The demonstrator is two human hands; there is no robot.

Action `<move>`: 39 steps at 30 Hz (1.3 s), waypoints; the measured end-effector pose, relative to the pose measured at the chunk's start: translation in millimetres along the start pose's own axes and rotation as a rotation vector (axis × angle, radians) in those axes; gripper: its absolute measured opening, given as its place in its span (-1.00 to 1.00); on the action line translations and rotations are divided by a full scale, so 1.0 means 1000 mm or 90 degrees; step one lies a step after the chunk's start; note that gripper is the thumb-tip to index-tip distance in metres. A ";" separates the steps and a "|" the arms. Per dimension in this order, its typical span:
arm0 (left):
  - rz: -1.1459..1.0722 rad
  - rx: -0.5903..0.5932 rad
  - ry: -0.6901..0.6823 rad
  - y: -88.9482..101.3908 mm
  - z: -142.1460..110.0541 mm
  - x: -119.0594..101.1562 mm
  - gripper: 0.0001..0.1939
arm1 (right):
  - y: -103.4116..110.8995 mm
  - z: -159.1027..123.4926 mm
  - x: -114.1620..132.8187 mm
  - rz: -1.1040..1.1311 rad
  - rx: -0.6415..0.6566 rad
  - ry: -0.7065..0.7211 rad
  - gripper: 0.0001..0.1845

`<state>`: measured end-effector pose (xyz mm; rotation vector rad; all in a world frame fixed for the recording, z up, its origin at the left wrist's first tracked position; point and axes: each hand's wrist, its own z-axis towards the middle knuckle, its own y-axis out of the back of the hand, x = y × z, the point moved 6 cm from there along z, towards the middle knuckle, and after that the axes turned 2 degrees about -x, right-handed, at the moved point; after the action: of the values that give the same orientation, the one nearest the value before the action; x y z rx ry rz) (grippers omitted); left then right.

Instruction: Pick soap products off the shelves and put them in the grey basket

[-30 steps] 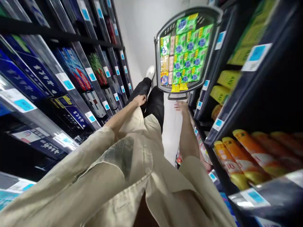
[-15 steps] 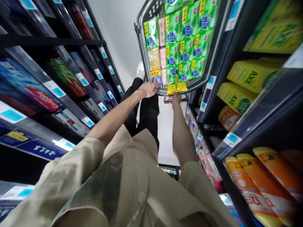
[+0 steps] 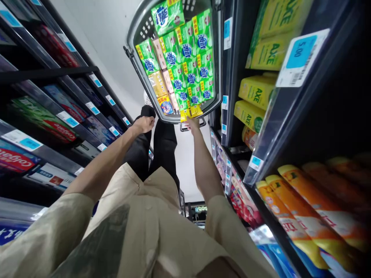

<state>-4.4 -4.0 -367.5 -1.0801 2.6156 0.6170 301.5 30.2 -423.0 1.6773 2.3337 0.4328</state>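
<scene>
A grey shopping basket [image 3: 135,73] stands at the far end of my reach, packed with green soap packs [image 3: 187,50] in rows. A pink column of packs [image 3: 167,79], a gold pack [image 3: 158,83] and a blue-and-orange pack [image 3: 165,105] line its left side. Two small yellow packs [image 3: 196,111] lie at the near rim. My right hand [image 3: 192,124] is closed at that rim, beside the wire handle [image 3: 202,122] and touching the yellow packs; its grip is partly hidden. My left hand [image 3: 145,124] is a loose fist left of the basket, apart from it.
Toothpaste shelves [image 3: 52,119] run along my left, with price tags on their edges. On the right, shelves hold yellow AXE packs [image 3: 255,90] and orange bottles [image 3: 304,200]. The basket sits close against the right shelf; white floor [image 3: 187,162] shows between the shelves.
My left hand has let go of the basket's near left rim and drawn away to the left. The basket and my right hand appear further left in view as the camera turned.
</scene>
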 end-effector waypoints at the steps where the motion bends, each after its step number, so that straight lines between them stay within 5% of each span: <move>1: 0.005 0.003 -0.001 0.000 0.001 -0.004 -0.90 | -0.001 -0.004 0.003 0.001 0.003 0.006 -0.84; 8: 0.125 0.042 -0.050 0.012 0.009 -0.046 -0.64 | -0.002 -0.042 0.030 0.005 0.093 0.125 -0.75; 11: 0.234 0.072 -0.171 0.012 0.008 -0.067 -0.31 | -0.003 -0.065 0.035 0.028 0.181 0.168 -0.71; 14: 0.240 0.083 -0.317 0.004 0.001 -0.086 -0.02 | -0.012 -0.096 0.035 0.149 0.360 0.204 -0.66; 17: 0.170 0.071 -0.390 -0.006 -0.006 -0.099 -0.14 | -0.022 -0.124 0.040 0.288 0.527 0.234 -0.60; 19: 0.129 0.064 -0.333 -0.011 -0.006 -0.099 -0.32 | -0.027 -0.127 0.043 0.325 0.567 0.223 -0.55; 22: 0.109 0.089 -0.205 -0.014 -0.004 -0.090 -0.44 | -0.026 -0.101 0.042 0.300 0.479 0.158 -0.45; 26: 0.142 0.149 -0.099 -0.005 -0.005 -0.075 -0.50 | 0.008 -0.041 0.029 0.147 0.144 0.073 -0.49; 28: 0.179 0.168 -0.048 0.002 -0.005 -0.065 -0.53 | 0.026 -0.021 0.020 0.074 0.042 0.030 -0.55; 33: 0.228 0.167 -0.004 0.015 0.000 -0.044 -0.53 | 0.048 0.003 0.020 0.024 -0.005 0.089 -0.77; 39: 0.231 0.137 0.042 0.022 0.003 -0.024 -0.54 | 0.045 0.006 0.023 0.000 -0.038 0.111 -0.88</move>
<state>-3.4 26.6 -354.9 -0.5776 2.8785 0.3586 336.2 65.8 -412.7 1.6730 2.4145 0.6683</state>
